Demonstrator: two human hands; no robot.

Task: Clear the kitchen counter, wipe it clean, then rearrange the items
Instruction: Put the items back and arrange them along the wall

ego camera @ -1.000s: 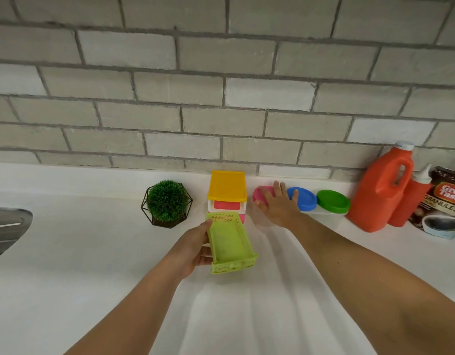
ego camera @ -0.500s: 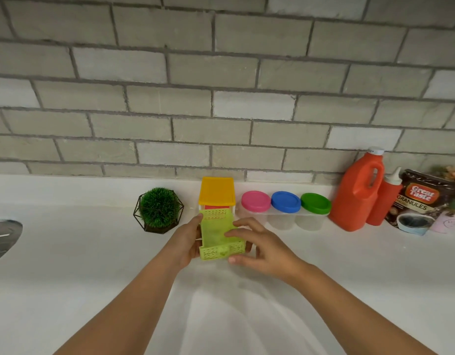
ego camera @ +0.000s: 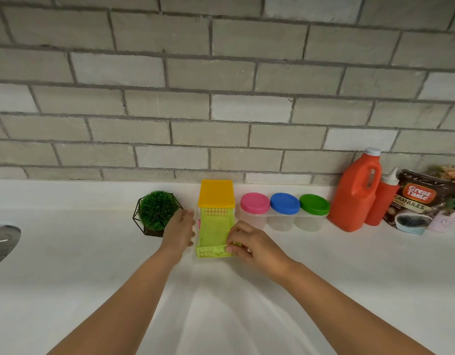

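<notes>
The right hand (ego camera: 249,244) pinches the front edge of the green drawer (ego camera: 213,233) with thumb and curled fingers. The left hand (ego camera: 179,231), its fingers nearly straight and holding nothing, lies along the left side of the drawer box (ego camera: 215,194); if it really presses the box, I cannot tell. One second ago the left hand alone carried this drawer free above the counter (ego camera: 93,252), and the right one was at the pink-lidded jar (ego camera: 254,203). Now the back end of the drawer sits under the yellow top of the box and only the front part sticks out. So I judge that the rearranging is in progress, and the drawer needs one straight push to go fully in. The small plant (ego camera: 157,211) and the orange jug (ego camera: 355,196) stand in the same row along the wall.
</notes>
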